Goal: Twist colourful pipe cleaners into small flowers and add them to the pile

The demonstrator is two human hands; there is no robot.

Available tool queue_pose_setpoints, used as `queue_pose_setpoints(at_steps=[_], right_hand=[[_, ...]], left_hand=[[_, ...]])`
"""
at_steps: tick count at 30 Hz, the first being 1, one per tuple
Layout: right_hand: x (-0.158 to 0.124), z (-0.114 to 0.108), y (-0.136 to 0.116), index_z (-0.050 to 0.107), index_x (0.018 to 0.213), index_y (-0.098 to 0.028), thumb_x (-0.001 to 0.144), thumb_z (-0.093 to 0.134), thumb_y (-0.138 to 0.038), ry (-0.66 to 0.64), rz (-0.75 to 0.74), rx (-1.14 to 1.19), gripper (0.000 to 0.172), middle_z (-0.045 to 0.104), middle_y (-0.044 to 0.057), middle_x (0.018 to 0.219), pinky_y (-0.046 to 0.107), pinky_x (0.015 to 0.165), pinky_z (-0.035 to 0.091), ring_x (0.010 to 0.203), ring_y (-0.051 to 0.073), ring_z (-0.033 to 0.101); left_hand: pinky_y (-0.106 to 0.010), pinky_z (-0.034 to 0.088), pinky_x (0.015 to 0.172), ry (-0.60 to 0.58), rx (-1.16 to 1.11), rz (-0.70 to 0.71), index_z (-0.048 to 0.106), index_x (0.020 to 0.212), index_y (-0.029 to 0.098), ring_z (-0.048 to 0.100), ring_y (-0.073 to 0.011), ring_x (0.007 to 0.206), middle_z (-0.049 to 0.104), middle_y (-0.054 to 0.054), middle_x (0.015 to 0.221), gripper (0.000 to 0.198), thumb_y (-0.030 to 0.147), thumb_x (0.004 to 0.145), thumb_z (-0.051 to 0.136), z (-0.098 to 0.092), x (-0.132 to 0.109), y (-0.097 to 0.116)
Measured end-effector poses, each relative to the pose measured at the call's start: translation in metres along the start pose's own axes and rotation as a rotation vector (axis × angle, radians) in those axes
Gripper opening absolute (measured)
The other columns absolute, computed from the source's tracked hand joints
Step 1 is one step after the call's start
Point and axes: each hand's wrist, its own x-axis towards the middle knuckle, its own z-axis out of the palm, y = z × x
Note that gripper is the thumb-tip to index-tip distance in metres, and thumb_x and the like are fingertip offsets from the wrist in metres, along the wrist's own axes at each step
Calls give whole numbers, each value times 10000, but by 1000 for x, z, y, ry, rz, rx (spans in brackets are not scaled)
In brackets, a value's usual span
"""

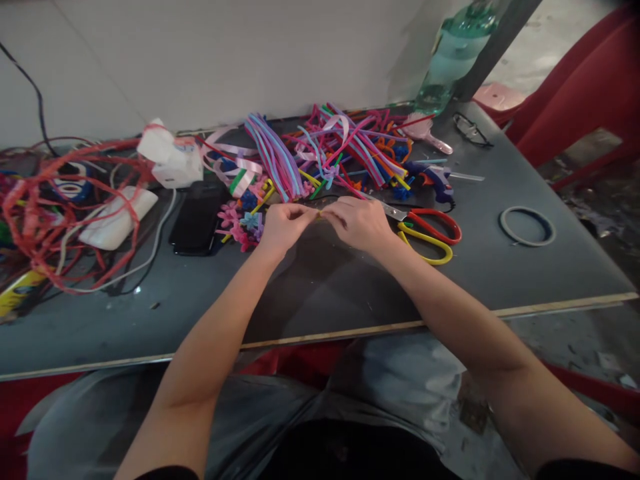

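Note:
My left hand (286,230) and my right hand (361,223) meet fingertip to fingertip just above the table. Both pinch a tiny yellow piece (319,214) that looks like pipe cleaner; the fingers hide most of it. Scissors (431,227) with one red and one yellow handle lie right beside my right hand, their blades partly behind it. To the left of my left hand are pink and blue pipe-cleaner flowers (240,223). Beyond the hands lie a bundle of purple, blue and pink pipe cleaners (275,157) and a looser multicoloured heap (360,150).
At left, tangled red ribbon (55,193) surrounds a white power bank (119,218) and cable, near a black phone (197,223). A blue glue gun (435,179), pink brush (427,133), grey tape ring (527,227) and green bottle (453,60) stand or lie right.

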Motion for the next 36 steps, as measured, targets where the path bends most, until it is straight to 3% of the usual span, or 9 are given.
queue_pose_setpoints(at_steps=[6, 10, 15, 20, 23, 27, 33, 36], right_hand=[[4, 5, 7, 800, 868, -182, 916, 608, -275, -58, 78, 263, 219, 723, 42, 769, 282, 652, 383, 648, 129, 548], [5, 4, 5, 786, 817, -159, 914, 640, -431, -67, 152, 425, 323, 600, 1, 609, 281, 592, 338, 549, 92, 395], [6, 3, 5, 780, 794, -139, 894, 666, -461, -72, 181, 503, 357, 598, 10, 627, 284, 576, 316, 558, 87, 378], [6, 4, 6, 789, 814, -142, 916, 626, -370, -65, 178, 461, 299, 625, 6, 630, 268, 568, 310, 554, 86, 407], [6, 4, 8, 780, 877, -133, 955, 563, -340, -88, 134, 404, 310, 705, 42, 744, 261, 604, 367, 615, 110, 522], [5, 2, 14, 767, 1004, -139, 954, 532, -217, -33, 27, 207, 252, 764, 96, 953, 280, 749, 453, 834, 173, 662], [3, -2, 20, 766, 1071, -193, 1014, 511, -249, -4, -29, -69, 267, 775, 84, 1037, 283, 748, 471, 971, 201, 703], [2, -1, 21, 772, 1082, -218, 1041, 480, -262, 22, -104, -143, 299, 781, 61, 1029, 275, 748, 485, 974, 187, 710]], left_hand=[[-300, 504, 682, -59, 53, 72, 775, 693, 195, 655, -170, 679, 743, -34, 698, 107, 243, 788, 781, -5, 6, -10], [-291, 510, 657, -71, 78, 132, 784, 751, 204, 666, -169, 691, 763, -40, 751, 140, 330, 810, 768, -7, 7, -14], [-263, 496, 570, -24, 62, 137, 793, 782, 195, 646, -147, 627, 765, -52, 743, 261, 453, 804, 767, -5, 6, -16], [-255, 536, 553, -102, -19, 69, 807, 874, 173, 700, -171, 659, 783, -70, 769, 443, 572, 684, 843, -4, 2, -10], [-270, 577, 622, -85, -6, 66, 794, 801, 162, 697, -158, 643, 773, -58, 725, 433, 567, 664, 866, -4, 2, -8], [-287, 612, 683, -26, -59, -12, 789, 836, 157, 718, -160, 688, 789, -62, 780, 413, 515, 657, 891, -6, 5, -9], [-254, 601, 627, -46, -110, -124, 790, 874, 150, 736, -164, 729, 798, -76, 840, 349, 421, 681, 896, -4, 4, -9], [-245, 584, 590, -70, -98, -126, 787, 836, 141, 701, -137, 655, 784, -66, 789, 310, 391, 686, 893, 0, 3, -8]])
